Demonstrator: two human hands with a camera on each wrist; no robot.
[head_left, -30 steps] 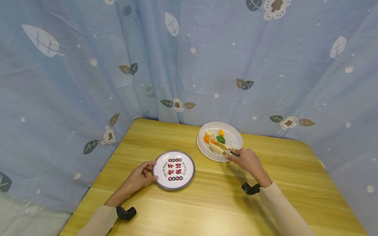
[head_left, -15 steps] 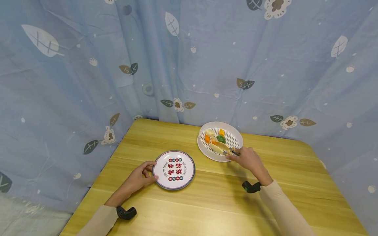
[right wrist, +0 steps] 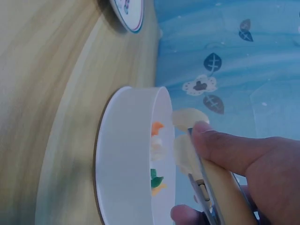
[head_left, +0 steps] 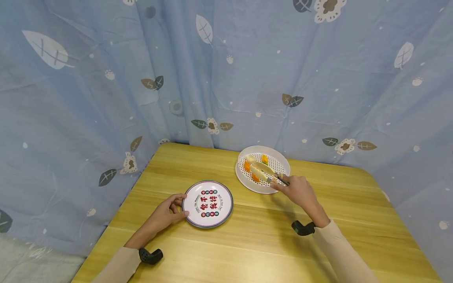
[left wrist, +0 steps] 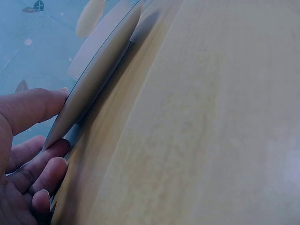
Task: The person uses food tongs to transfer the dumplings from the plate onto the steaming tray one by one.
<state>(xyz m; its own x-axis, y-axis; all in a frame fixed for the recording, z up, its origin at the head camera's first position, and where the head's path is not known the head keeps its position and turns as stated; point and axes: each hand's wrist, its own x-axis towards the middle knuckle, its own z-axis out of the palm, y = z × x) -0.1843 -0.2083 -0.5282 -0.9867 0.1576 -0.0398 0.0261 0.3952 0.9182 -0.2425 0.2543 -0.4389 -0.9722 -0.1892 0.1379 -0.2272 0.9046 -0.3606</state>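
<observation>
My left hand (head_left: 164,214) holds the near-left rim of a round white plate (head_left: 221,200) with red and blue lettering; the thumb is over the rim, fingers beneath. My right hand (head_left: 297,192) grips food tongs (head_left: 266,169) with cream-coloured heads over a round white steamer basket (head_left: 286,169) with a perforated base. In the right wrist view the two tong heads (right wrist: 186,152) stand apart above the rim. Inside the basket lie orange pieces (head_left: 247,166), a whitish piece (right wrist: 157,148) and a green piece (right wrist: 156,179). From the head view, the tongs cover most of the green piece.
Both the plate and the basket stand on a yellow wood-grain table (head_left: 247,243). A blue leaf-patterned curtain (head_left: 247,70) hangs right behind the table's far edge and along its sides. The basket wall (right wrist: 126,154) rises around the food pieces.
The tongs have shifted up and left in the head view, now covering the green piece and exposing an orange piece below. My left hand and the plate have stayed in place.
</observation>
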